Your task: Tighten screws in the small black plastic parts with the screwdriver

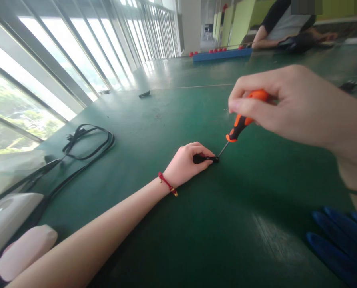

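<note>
My right hand (280, 102) is closed around the handle of an orange and black screwdriver (240, 126), which is tilted with its shaft pointing down to the left. Its tip meets the right end of a small black part (214, 159). Thumb and fingers of my left hand (193, 160) pinch this part against the green tabletop (172, 228). What the part is I cannot make out, since the fingers cover some of it. A red braided bracelet (168, 184) circles my left wrist.
At left lie a looped black cable (90, 154), a white object (13, 216) and a pale pink object (28, 250). A blue glove (340, 244) rests at lower right. Farther off are a small black piece (144, 94), a blue bar (222, 55) and a seated person (282, 30).
</note>
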The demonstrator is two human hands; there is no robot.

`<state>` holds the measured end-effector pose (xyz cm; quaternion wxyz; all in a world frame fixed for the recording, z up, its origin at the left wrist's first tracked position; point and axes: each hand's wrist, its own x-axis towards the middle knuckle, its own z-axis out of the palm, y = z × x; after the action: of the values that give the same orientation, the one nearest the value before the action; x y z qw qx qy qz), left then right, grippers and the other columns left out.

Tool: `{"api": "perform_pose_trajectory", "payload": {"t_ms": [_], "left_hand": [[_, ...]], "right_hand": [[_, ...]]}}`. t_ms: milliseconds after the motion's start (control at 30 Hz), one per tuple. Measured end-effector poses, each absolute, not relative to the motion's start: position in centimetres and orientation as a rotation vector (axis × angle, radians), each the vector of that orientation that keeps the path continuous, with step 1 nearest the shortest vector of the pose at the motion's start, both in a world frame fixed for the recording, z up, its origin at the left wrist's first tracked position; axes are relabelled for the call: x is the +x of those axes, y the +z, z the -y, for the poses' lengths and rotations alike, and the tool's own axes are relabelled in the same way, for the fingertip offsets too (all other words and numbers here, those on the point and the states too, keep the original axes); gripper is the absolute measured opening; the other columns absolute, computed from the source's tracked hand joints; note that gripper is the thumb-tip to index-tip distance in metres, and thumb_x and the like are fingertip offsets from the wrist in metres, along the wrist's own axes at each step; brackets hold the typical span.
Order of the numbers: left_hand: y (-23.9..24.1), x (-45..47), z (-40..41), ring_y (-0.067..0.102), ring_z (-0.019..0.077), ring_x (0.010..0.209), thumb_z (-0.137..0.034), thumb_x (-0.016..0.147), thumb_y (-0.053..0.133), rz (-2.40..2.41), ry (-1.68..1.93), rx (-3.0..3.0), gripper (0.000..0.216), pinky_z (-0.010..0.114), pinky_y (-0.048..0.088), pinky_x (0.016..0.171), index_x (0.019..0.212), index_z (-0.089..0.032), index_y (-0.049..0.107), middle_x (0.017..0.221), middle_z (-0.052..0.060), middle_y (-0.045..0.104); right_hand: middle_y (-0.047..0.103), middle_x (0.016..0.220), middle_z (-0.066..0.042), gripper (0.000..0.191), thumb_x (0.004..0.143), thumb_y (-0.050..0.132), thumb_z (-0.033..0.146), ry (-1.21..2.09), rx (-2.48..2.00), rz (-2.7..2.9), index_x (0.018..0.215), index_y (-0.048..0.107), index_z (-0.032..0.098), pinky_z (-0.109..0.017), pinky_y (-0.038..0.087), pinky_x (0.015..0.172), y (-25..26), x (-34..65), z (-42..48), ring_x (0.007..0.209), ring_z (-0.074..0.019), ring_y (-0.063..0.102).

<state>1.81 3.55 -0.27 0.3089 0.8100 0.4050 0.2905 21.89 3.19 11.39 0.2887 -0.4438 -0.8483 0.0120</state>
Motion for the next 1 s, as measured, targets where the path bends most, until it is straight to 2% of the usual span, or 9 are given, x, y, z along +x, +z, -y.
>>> {"api": "perform_pose_trajectory", "payload": {"t_ms": [67,200,367,433,533,600,667,833,1000], "left_hand": [[-0.3,1.8,-3.6,0.062,0.0152,0.083,-0.014,0.078,0.062,-1.067,0.768,2.142,0.015,0.029,0.051,0.081,0.089,-0.016,0.072,0.090,0.005,0.067],[-0.3,1.8,-3.6,0.062,0.0151,0.083,-0.015,0.079,0.062,-1.060,0.774,2.141,0.014,0.030,0.051,0.081,0.089,-0.017,0.072,0.091,0.004,0.067],[-0.3,1.8,-3.6,0.062,0.0152,0.084,-0.014,0.078,0.062,-1.058,0.769,2.141,0.015,0.030,0.051,0.082,0.089,-0.016,0.072,0.091,0.004,0.067],[-0.3,1.8,-3.6,0.062,0.0153,0.084,-0.014,0.079,0.062,-1.058,0.770,2.138,0.015,0.030,0.051,0.082,0.089,-0.017,0.072,0.091,0.004,0.067],[-0.4,1.8,-3.6,0.062,0.0151,0.084,-0.014,0.079,0.062,-1.050,0.780,2.135,0.015,0.030,0.051,0.082,0.089,-0.017,0.072,0.092,0.004,0.067],[-0.4,1.8,-3.6,0.062,0.0150,0.084,-0.014,0.079,0.062,-1.049,0.786,2.131,0.014,0.029,0.051,0.082,0.089,-0.016,0.072,0.092,0.004,0.067],[-0.4,1.8,-3.5,0.062,0.0149,0.083,-0.014,0.079,0.061,-1.057,0.788,2.128,0.014,0.029,0.051,0.081,0.089,-0.016,0.072,0.091,0.004,0.067],[-0.4,2.0,-3.2,0.061,0.0146,0.081,-0.013,0.075,0.063,-1.127,0.805,2.149,0.012,0.029,0.050,0.078,0.084,-0.016,0.070,0.088,0.003,0.066],[-0.5,2.2,-3.1,0.059,0.0149,0.078,-0.014,0.073,0.063,-1.175,0.817,2.183,0.008,0.029,0.049,0.074,0.080,-0.016,0.068,0.082,0.002,0.064]], "right_hand": [[0.037,0.044,0.004,0.033,0.090,0.047,0.036,0.028,-1.188,2.262,0.064,0.060,0.021,-0.028,0.024,0.047,11.4,21.7,-3.1,0.042,-0.0077,0.033],[0.045,0.051,0.005,0.002,0.079,0.060,0.022,0.059,-1.178,2.238,0.080,0.060,0.023,-0.027,0.025,0.049,11.4,21.6,-3.0,0.045,-0.0080,0.037],[0.042,0.046,0.003,0.025,0.082,0.058,0.037,0.063,-1.242,2.242,0.063,0.058,0.021,-0.027,0.024,0.045,11.4,21.6,-2.9,0.042,-0.0071,0.035],[0.048,0.052,0.004,0.009,0.075,0.063,0.028,0.085,-1.209,2.224,0.072,0.058,0.021,-0.026,0.027,0.045,11.3,21.5,-2.9,0.045,-0.0073,0.040],[0.054,0.061,0.005,0.019,0.068,0.065,0.019,0.156,-1.180,2.208,0.083,0.055,0.023,-0.024,0.029,0.045,11.2,21.2,-2.9,0.051,-0.0076,0.044],[0.048,0.051,0.005,0.011,0.076,0.063,0.031,0.179,-1.191,2.222,0.073,0.058,0.022,-0.025,0.026,0.042,11.1,21.0,-2.9,0.045,-0.0066,0.038],[0.040,0.044,0.004,0.025,0.079,0.061,0.037,0.143,-1.179,2.220,0.060,0.060,0.020,-0.026,0.023,0.041,11.1,20.9,-2.8,0.042,-0.0062,0.032],[0.053,0.052,0.000,0.017,0.076,0.059,0.017,0.034,-1.110,2.107,0.059,0.062,0.018,-0.028,0.028,0.046,11.2,20.4,-2.3,0.050,-0.0096,0.044],[0.049,0.048,0.001,0.020,0.075,0.058,0.019,0.084,-1.064,2.138,0.056,0.061,0.018,-0.028,0.026,0.045,10.7,19.6,-2.2,0.046,-0.0089,0.039]]}}
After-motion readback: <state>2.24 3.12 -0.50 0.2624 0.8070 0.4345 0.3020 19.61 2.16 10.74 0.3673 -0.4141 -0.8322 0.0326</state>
